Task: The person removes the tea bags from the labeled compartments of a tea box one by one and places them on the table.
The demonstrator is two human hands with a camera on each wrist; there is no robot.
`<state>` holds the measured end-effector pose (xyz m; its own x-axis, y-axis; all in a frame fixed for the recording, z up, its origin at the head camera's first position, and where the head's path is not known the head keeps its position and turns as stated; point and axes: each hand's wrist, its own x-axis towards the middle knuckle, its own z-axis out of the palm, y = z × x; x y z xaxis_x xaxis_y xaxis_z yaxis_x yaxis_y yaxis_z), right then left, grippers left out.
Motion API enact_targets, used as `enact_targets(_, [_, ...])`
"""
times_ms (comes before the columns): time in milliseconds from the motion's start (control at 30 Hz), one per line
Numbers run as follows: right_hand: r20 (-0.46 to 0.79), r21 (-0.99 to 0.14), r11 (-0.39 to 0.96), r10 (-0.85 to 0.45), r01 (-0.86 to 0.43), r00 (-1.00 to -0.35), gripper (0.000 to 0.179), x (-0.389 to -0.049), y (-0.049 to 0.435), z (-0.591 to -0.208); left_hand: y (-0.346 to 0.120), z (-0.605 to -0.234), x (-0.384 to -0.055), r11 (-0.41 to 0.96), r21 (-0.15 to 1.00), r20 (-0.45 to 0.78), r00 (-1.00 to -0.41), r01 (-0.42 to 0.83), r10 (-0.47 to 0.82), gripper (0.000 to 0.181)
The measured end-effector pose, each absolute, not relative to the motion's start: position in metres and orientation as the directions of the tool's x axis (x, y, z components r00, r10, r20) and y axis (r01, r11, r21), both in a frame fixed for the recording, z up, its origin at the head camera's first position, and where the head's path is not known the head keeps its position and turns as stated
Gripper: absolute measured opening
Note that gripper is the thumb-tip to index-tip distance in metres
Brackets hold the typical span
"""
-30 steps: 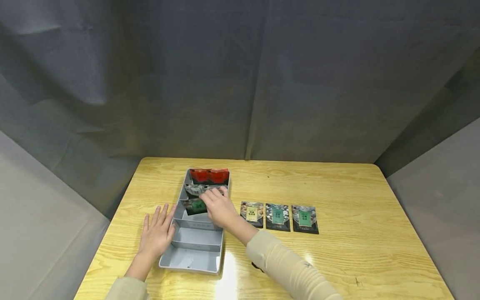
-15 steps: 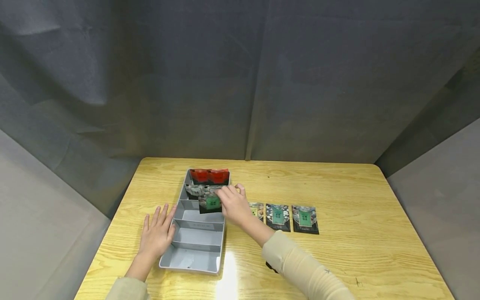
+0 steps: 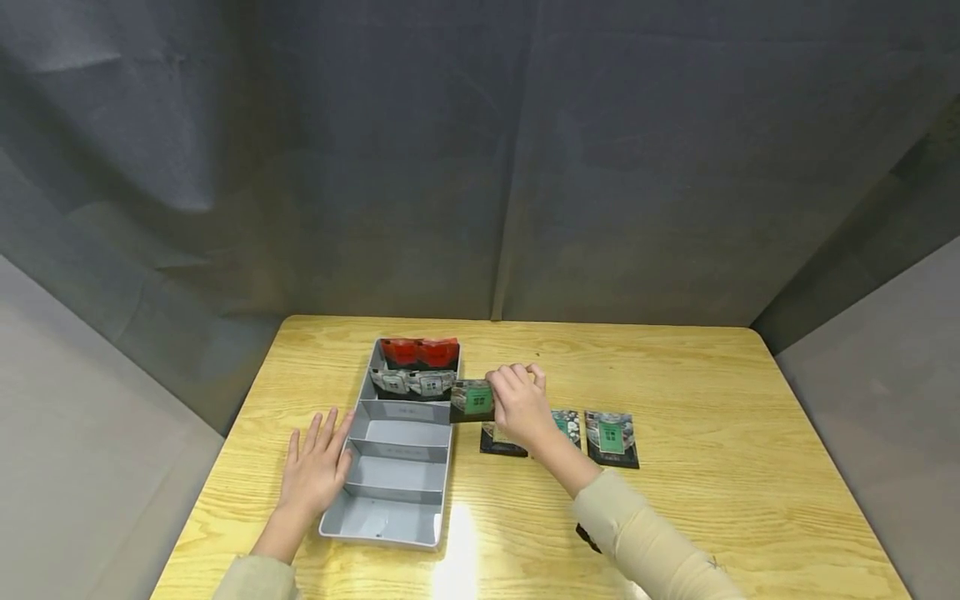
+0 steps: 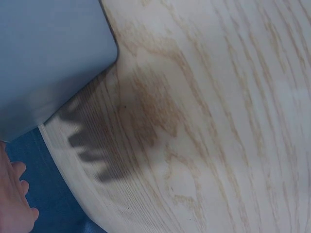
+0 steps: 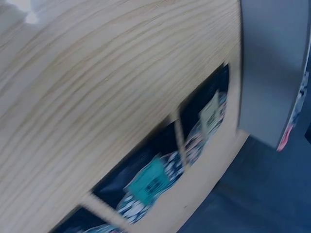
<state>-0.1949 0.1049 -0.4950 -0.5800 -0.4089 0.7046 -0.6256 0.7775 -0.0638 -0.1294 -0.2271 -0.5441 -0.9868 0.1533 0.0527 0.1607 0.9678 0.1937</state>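
Fingers (image 3: 500, 385) of the right hand (image 3: 522, 408), mid-frame, pinch a green-labelled packet (image 3: 471, 401) by its right edge, sensibly: it looks light, bendy, slick. Left hand (image 3: 313, 468), lower left, lies spread.

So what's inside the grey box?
In the grey box, two red packets stand at the far end, with two silvery-grey packets in front. The three nearer compartments look empty. The front packets hide the red ones' lower parts, and I can't see behind the red ones.

White glare on tabletop (image 3: 705, 508); soft dark shadow (image 4: 109, 141) in left-wrist view; right-wrist view blurred, sachets (image 5: 149, 180) smeared.
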Motion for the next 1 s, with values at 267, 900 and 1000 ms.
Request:
enact_targets(267, [0.721,-0.1,0.786,-0.365,-0.61,-0.589,0.037,-0.195,0.144,-0.507,-0.227,-0.544,-0.13,0.968,0.198,0.043,-0.988,0.155,0.149,0.053])
enact_targets(900, [0.707,-0.198,0.872,-0.189,-0.448,-0.682,0.03,-0.18,0.269,-0.533,-0.227,-0.546,-0.13,0.969,0.193,0.034,-0.988,0.153,0.149,0.053])
enact_targets(1000, [0.671,-0.231,0.888,-0.15,-0.397,-0.726,0.024,-0.175,0.287,-0.536,-0.228,-0.546,-0.13,0.97,0.192,0.035,-0.988,0.153,0.148,0.053])
